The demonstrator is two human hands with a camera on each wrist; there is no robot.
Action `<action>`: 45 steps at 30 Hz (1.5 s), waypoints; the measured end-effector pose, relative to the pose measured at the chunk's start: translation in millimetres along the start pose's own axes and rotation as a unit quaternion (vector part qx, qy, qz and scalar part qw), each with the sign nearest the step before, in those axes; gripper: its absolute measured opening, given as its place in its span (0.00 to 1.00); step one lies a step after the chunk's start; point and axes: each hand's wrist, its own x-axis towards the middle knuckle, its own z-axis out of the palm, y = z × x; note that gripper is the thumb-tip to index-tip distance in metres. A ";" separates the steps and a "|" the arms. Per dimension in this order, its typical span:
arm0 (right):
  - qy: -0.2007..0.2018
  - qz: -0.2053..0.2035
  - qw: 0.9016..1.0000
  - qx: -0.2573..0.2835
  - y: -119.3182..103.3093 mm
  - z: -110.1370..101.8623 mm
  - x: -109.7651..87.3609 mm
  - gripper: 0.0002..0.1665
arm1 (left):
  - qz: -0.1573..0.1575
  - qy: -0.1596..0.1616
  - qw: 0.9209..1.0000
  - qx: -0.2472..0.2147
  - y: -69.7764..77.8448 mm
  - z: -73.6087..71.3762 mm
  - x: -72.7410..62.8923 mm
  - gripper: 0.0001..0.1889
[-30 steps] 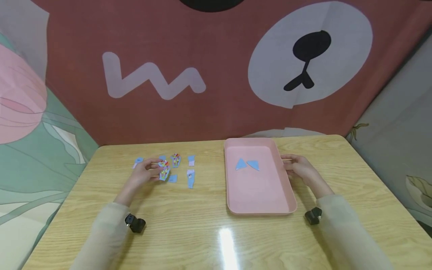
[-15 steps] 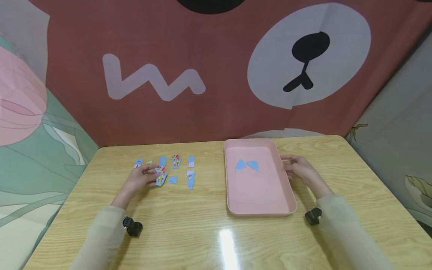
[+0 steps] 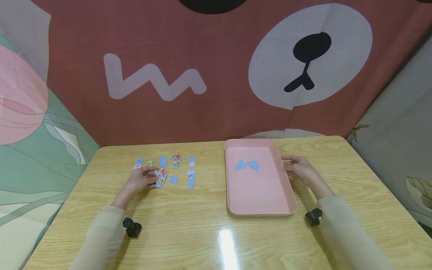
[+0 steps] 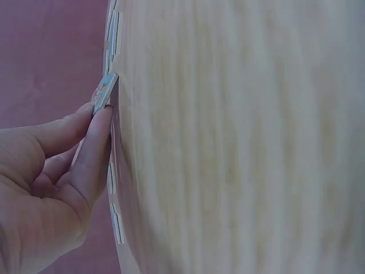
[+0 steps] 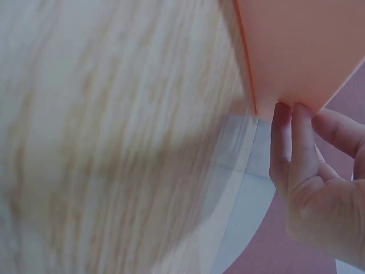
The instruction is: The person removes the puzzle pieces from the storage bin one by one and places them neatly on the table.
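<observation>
A small puzzle piece (image 3: 161, 179) with a colourful pattern and blue edges is pinched between the thumb and fingers of my left hand (image 3: 139, 178). In the left wrist view this puzzle piece (image 4: 104, 93) is tilted, with one edge raised from the table. Around it lie several flat pieces, including a blue one (image 3: 162, 161) and another colourful one (image 3: 176, 161). My right hand (image 3: 301, 169) touches the right side of a pink tray (image 3: 261, 195); its fingertips (image 5: 302, 111) rest against the outer wall. Two blue triangular pieces (image 3: 241, 165) lie inside the tray.
The wooden table (image 3: 189, 225) extends in front of both arms. Right of the colourful pieces are two more piece groups, one a tall blue-and-pink one (image 3: 191, 180). A brown-red printed cloth (image 3: 219, 116) hangs behind the table's back edge.
My left hand has drawn slightly left and nearer with the colourful piece, uncovering the blue piece behind it, and is almost still now. My right hand and the tray stay in place.
</observation>
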 end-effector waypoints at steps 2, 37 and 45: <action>0.000 -0.001 1.000 0.002 0.1 0.2 -0.2 0.34 | 0.001 0.001 1.000 -0.002 -0.4 0.4 0.3 0.25; 0.003 -0.007 1.000 0.010 0.4 0.9 1.0 0.34 | 0.036 0.070 0.987 0.141 7.6 7.3 -3.0 0.23; 0.006 -0.009 1.000 0.010 1.9 0.4 0.9 0.34 | 0.059 0.073 0.991 0.093 25.4 27.2 -4.8 0.23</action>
